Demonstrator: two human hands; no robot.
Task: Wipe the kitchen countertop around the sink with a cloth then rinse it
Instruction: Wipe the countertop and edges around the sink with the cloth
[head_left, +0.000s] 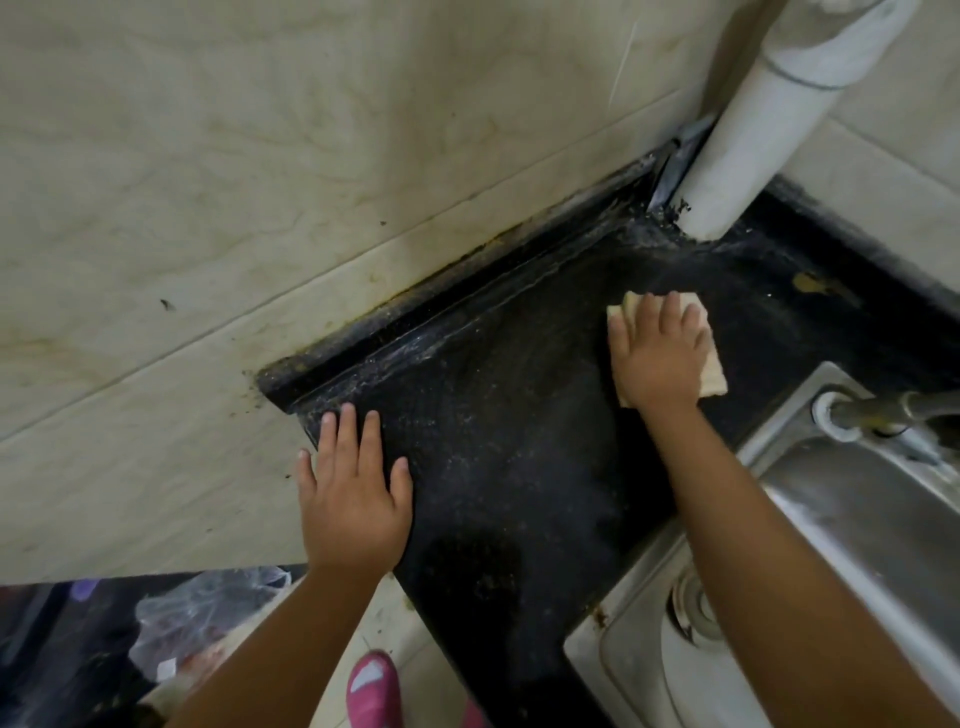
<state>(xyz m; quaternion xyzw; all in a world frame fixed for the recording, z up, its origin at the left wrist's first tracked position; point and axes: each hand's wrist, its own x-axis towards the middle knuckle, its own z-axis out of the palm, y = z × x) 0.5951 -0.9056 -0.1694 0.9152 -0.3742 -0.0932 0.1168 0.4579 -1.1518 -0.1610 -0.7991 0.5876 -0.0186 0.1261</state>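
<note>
A black speckled countertop (519, 441) runs between a tiled wall and a steel sink (857, 519). My right hand (657, 358) lies flat, fingers spread, pressing a folded beige cloth (714, 371) onto the counter just left of the sink's back corner. The cloth shows only at its edges around the hand. My left hand (353, 493) rests palm down with fingers apart on the counter's left edge and holds nothing. A metal faucet (883, 413) stands on the sink rim at the right.
A white pipe (753, 130) rises from the counter's back corner. Beige wall tiles (260, 182) border the counter at left and back. A brown stain (810, 283) marks the counter near the back right. Below left lie a plastic bag (208, 623) and a pink shoe (374, 696).
</note>
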